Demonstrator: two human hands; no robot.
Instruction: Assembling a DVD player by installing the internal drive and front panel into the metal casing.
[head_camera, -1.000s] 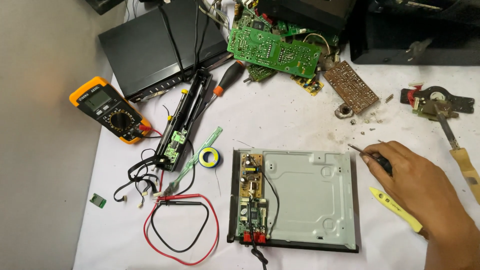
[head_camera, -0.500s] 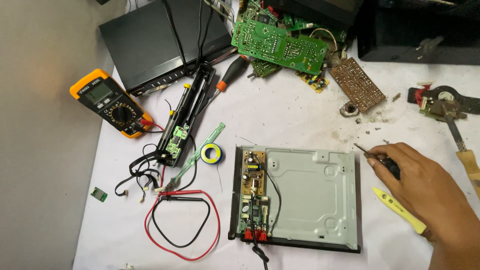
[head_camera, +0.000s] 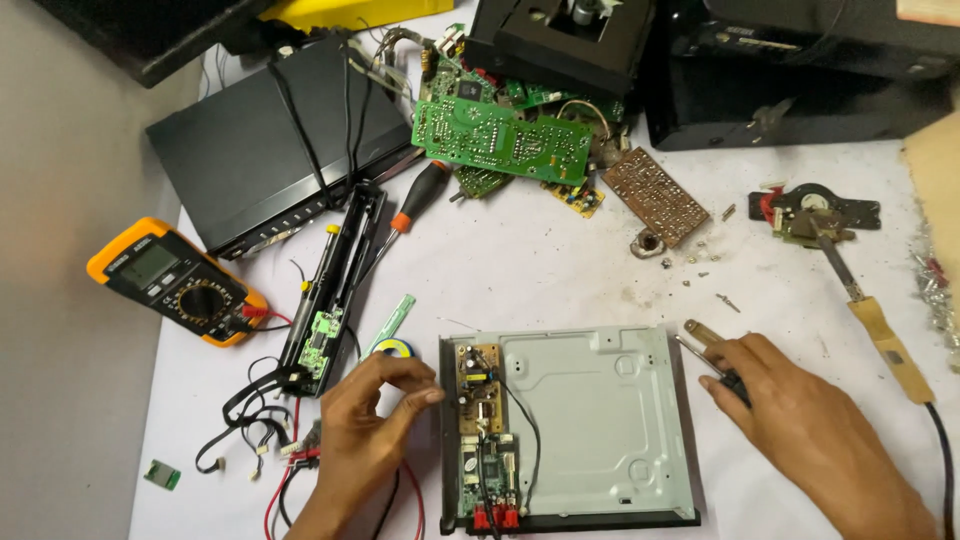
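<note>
two hands at an opened metal chassis (head_camera: 590, 420) on a cluttered white table (head_camera: 560, 270).

the chassis is a shallow grey tray: along its left wall sit a brown circuit board (head_camera: 478, 385) and, below it, a green board (head_camera: 487, 478) with red sockets at the front edge; a black wire loops beside them, and the rest of the tray floor is bare metal. the left hand (head_camera: 370, 435) rests at the tray's left rim, fingers curled, fingertips pressed together just beside the brown board; whether they pinch anything i cannot tell, and the hand half hides a solder reel (head_camera: 392, 348). the right hand (head_camera: 800, 430) is closed round a screwdriver (head_camera: 700, 352) by the tray's right rim, its handle mostly hidden in the fist. the soldering iron (head_camera: 880, 330) lies well apart, its cord cut off at the edge.
</note>
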